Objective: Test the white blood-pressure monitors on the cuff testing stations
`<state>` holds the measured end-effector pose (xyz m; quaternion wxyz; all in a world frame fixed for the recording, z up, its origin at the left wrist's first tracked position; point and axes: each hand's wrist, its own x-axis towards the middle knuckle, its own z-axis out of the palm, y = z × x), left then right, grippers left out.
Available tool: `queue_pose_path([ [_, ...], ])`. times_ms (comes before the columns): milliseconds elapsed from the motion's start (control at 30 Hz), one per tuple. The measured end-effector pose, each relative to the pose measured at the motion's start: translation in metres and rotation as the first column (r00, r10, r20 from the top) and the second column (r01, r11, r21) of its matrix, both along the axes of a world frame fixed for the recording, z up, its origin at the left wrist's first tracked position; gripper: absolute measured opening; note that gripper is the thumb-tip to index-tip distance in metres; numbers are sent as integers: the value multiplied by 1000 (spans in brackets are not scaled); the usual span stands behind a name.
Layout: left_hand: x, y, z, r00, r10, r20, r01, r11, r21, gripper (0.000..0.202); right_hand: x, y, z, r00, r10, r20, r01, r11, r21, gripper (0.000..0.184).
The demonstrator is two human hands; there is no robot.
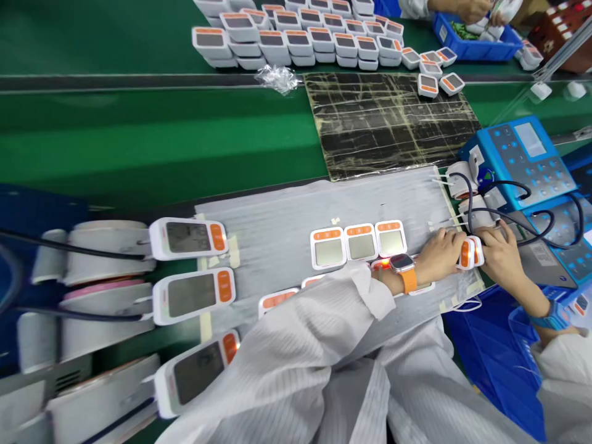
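Toward the right end of the grey-covered mat, my left hand (pixel 439 256), with an orange-strapped watch at its wrist, is closed round a pair of small white-and-orange digital monitors (pixel 468 253) held together on edge. My right hand (pixel 502 256), wearing a blue wristband, meets them from the other side with curled fingers, close to the black cables. A row of similar monitors (pixel 359 242) lies face up left of my hands. Another, with a lit red light (pixel 381 264), is partly covered by my left wrist. My sleeve hides parts of others below.
Larger monitors (pixel 194 296) connect to white cuffs (pixel 108 253) at left. Blue testers (pixel 531 160) with cables stand at right. Beyond the black board (pixel 388 120) are stacked monitors (pixel 296 43) and a blue tray (pixel 476 49), where another person's hands work.
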<state>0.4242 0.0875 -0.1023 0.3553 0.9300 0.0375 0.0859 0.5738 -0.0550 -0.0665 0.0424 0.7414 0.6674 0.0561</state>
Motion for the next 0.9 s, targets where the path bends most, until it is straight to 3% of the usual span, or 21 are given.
queue_pose_path([
  [67,-2,0,5,1000,1,1,-1,996,94,55,-1,0,-3,1000,-6,4,6,1000,2,30],
  [167,-11,17,23,999,36,14,-38,984,173,43,-5,1,-1,999,-10,-46,11,1000,19,31],
  [300,-29,55,46,997,82,10,-82,997,3,52,-21,4,20,930,-95,-355,167,970,177,29],
  [367,-39,68,51,997,57,42,-51,990,-132,53,-34,12,29,751,-120,-649,307,934,183,41],
  [433,-47,74,52,995,68,75,-50,976,-213,51,-48,26,31,443,-128,-887,386,921,59,53],
  [500,-55,76,49,987,113,110,-85,968,-235,51,-58,43,27,172,-129,-977,388,920,-53,59],
  [533,-59,77,48,983,134,127,-102,967,-233,52,-61,52,23,89,-127,-988,385,919,-83,57],
  [633,-67,82,47,978,168,122,-144,973,-183,53,-65,76,14,-35,-117,-992,387,914,-122,50],
  [800,-73,97,56,971,237,-36,-237,971,14,54,-68,106,12,-251,-147,-957,352,907,-232,49],
  [900,-71,106,61,964,257,-69,-251,964,84,55,-69,123,8,-222,-120,-968,394,897,-202,47],
])
